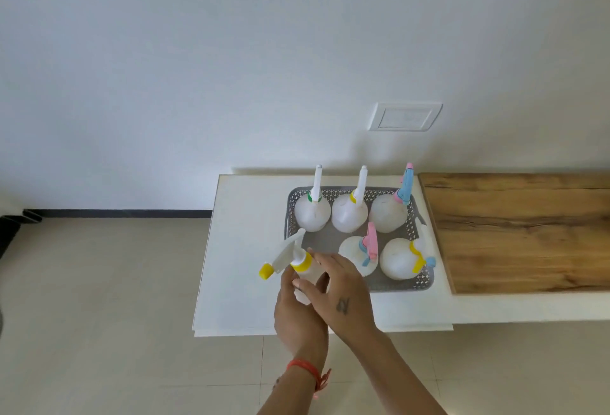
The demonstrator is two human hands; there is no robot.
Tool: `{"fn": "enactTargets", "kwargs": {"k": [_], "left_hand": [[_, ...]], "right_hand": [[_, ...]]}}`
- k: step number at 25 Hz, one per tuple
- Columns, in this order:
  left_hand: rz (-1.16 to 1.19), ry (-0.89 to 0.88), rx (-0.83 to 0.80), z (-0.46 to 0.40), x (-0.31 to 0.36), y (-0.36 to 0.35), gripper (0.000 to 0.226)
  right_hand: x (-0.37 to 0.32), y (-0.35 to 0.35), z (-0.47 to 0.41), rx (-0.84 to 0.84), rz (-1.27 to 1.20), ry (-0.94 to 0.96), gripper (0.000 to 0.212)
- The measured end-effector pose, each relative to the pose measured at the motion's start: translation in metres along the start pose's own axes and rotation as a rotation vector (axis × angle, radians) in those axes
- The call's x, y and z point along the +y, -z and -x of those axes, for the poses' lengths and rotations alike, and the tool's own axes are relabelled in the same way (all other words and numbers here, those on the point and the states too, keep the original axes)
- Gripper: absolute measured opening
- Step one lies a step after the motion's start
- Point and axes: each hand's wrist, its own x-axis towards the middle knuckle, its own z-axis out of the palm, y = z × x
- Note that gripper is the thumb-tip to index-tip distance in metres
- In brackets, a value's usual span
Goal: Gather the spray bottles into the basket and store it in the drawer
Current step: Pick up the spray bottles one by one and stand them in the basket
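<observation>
A white spray bottle (pixel 298 266) with a yellow collar and a yellow nozzle tip is tilted to the left, just off the front left corner of the grey perforated basket (pixel 424 282). My left hand (pixel 297 319), with a red thread at the wrist, grips the bottle's body from below. My right hand (pixel 341 295) lies over the body from the right, thumb and fingers on it. Inside the basket stand several white spray bottles, among them a green-collared one (pixel 312 213), a yellow-collared one (pixel 350 216) and a pink-and-blue-headed one (pixel 388 213). The basket's front left spot (pixel 317 243) is bare.
The basket sits on a white counter (pixel 244 249) whose left and front edges drop to a tiled floor (pixel 99 282). A wooden board (pixel 521 233) adjoins the basket on the right. A white wall with a switch plate (pixel 404 116) rises behind.
</observation>
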Motion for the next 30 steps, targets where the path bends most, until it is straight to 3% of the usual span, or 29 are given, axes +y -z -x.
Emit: {"fn": "enactTargets", "kwargs": {"k": [8, 13, 20, 25, 30], "left_hand": [[-0.209, -0.184, -0.286, -0.054, -0.017, -0.014, 0.046], [-0.288, -0.265, -0.456, -0.084, -0.028, -0.023, 0.07], [-0.366, -0.213, -0.513, -0.098, -0.051, -0.036, 0.073], [-0.377, -0.269, -0.488, -0.098, -0.058, -0.04, 0.075], [-0.354, -0.34, -0.423, -0.093, -0.065, -0.039, 0.075]], "right_hand": [[0.035, -0.007, -0.05, -0.073, -0.131, -0.042, 0.03], [0.063, -0.032, -0.062, -0.096, -0.229, -0.137, 0.029], [0.092, -0.054, -0.061, -0.13, -0.256, -0.192, 0.026], [0.1, -0.057, -0.059, -0.111, -0.269, -0.164, 0.024], [0.107, -0.057, -0.056, -0.11, -0.239, -0.093, 0.041]]}}
